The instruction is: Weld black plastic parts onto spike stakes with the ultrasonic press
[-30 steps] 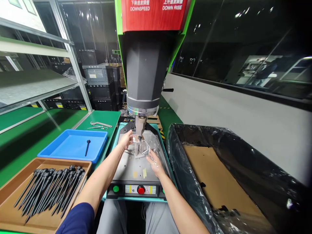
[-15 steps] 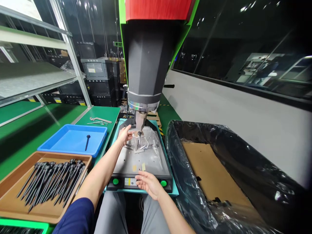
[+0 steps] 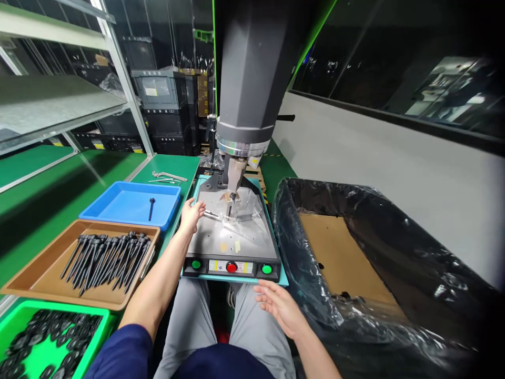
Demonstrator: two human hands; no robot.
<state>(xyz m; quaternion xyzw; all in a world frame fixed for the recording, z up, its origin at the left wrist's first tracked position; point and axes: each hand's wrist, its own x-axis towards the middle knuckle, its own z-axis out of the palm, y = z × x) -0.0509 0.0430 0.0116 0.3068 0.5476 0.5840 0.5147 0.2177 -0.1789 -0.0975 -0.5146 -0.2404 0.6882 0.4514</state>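
Note:
My left hand (image 3: 192, 215) is at the left edge of the press's metal base plate (image 3: 213, 239), its fingers loosely apart and nothing in them. My right hand (image 3: 279, 306) hovers over my right thigh, by the front corner of the machine near the right green button (image 3: 266, 269). Its fingers are stretched out and hold nothing. Between and beyond the hands, a small black part (image 3: 233, 197) sits in the fixture directly under the press's metal tool head (image 3: 236, 172). Clear plastic film (image 3: 249, 208) covers the plate around the fixture.
On the left stand a brown tray (image 3: 51, 252) of long black stemmed parts, a blue tray (image 3: 114, 202) with one such part, and a green bin (image 3: 43, 347) of black round pieces. Wrenches (image 3: 169, 176) lie behind. A plastic-lined box (image 3: 286, 221) stands right; a red button (image 3: 231, 267) is in front.
My left hand has drawn back leftward from the fixture. My right hand has moved right and off the front panel, uncovering the red button. The view has tipped downward.

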